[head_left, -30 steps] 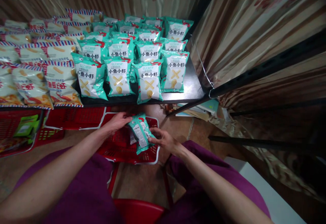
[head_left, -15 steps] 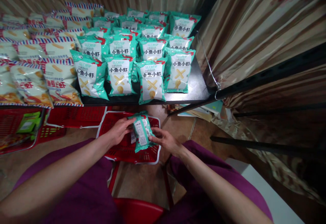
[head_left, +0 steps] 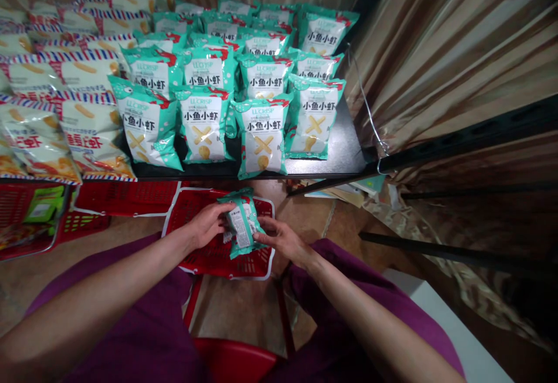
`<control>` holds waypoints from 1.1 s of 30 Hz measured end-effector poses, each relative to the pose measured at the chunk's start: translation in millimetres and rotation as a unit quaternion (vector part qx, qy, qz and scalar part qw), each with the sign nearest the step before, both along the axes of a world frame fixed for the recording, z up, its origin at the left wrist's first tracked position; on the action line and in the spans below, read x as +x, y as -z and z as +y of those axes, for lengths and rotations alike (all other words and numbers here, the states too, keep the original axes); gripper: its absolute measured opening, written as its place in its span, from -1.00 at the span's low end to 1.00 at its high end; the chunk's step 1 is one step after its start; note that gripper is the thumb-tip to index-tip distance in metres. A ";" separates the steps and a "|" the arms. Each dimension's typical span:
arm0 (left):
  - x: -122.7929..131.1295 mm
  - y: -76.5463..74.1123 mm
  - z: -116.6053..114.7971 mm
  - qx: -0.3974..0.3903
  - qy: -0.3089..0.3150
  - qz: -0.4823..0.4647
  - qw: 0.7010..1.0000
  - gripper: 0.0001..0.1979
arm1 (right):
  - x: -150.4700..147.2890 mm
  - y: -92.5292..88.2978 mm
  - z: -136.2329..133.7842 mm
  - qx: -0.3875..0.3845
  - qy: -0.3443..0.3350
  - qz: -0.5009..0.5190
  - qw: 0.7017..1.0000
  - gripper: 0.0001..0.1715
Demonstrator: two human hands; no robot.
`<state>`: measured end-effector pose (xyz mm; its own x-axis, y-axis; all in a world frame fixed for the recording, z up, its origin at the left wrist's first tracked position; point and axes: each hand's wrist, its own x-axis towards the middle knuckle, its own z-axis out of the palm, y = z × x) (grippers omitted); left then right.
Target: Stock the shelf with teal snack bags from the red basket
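A teal and white snack bag (head_left: pixel 242 223) is held between my two hands, its printed back turned up. My left hand (head_left: pixel 212 224) closes on its upper left edge, with some fingers hidden behind the bag. My right hand (head_left: pixel 279 239) grips the lower right side, thumb on the front. Directly beneath is a red plastic basket (head_left: pixel 192 255) with a pale rim. Ahead of my hands, several matching teal snack bags (head_left: pixel 264 139) stand upright in rows on a black shelf (head_left: pixel 344 150).
White snack bags with striped edges (head_left: pixel 93 133) fill the shelf's left side. Another red basket (head_left: pixel 26 249) at lower left holds a green packet (head_left: pixel 45 204). A black metal post (head_left: pixel 457 133) and a curtain (head_left: pixel 418 40) stand at right. A red stool (head_left: pixel 235 360) is below me.
The view has shifted slightly, so the shelf bags look nearer and spread outward. Both hands keep hold of the snack bag, nearly in the same place.
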<state>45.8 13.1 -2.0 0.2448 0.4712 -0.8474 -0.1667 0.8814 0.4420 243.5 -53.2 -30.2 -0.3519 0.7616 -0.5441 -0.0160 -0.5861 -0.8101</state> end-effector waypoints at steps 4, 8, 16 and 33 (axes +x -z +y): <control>-1.3 5.2 2.3 0.001 0.000 0.004 1.000 -0.82 | -1.5 0.9 0.4 0.001 -0.001 0.000 1.000 -0.41; -2.3 8.6 3.2 -0.003 -0.012 0.011 1.000 -0.84 | -2.9 3.5 -1.1 0.004 0.010 -0.005 1.000 -0.39; -2.9 10.3 4.9 -0.015 -0.056 0.025 0.998 -0.91 | -5.5 7.7 -1.6 -0.019 0.038 0.039 0.998 -0.39; -1.6 2.8 4.0 -0.023 -0.095 0.027 0.995 -0.89 | -7.2 -3.8 -2.8 -0.065 0.104 0.062 0.990 -0.38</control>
